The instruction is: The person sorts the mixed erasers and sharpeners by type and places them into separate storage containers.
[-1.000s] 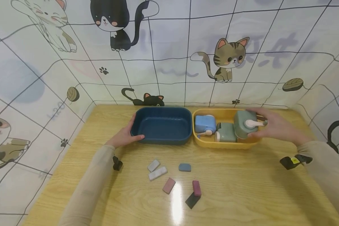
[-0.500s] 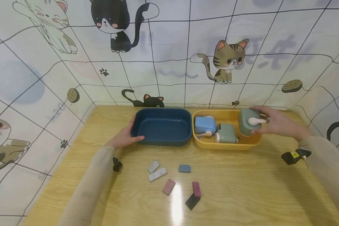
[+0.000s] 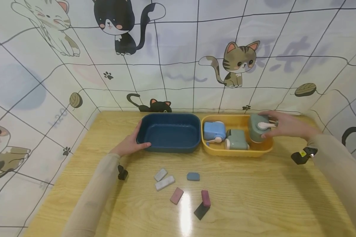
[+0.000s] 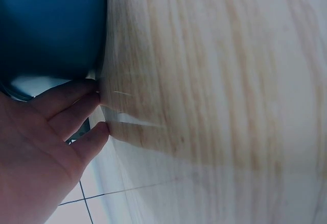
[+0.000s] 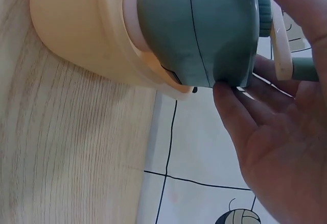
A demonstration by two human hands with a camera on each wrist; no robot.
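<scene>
My right hand grips a green hand-crank pencil sharpener over the right end of the yellow bin. In the right wrist view, fingers and thumb hold the sharpener's body, with its pale crank toward the palm. Another green sharpener and a blue one lie in the yellow bin. My left hand rests at the left end of a navy bin, thumb along the front rim, fingers spread beside the wall. The left wrist view shows fingertips down by the wooden table.
Several erasers lie in front of the bins: white, blue, pink, magenta and black. The magenta one overlaps the black one. A cat-print wall covering rises behind the bins.
The held green sharpener has shifted slightly right, then back left, and sits lower in the yellow bin's right end, apart from the other green one. My left hand has stayed at the navy bin.
</scene>
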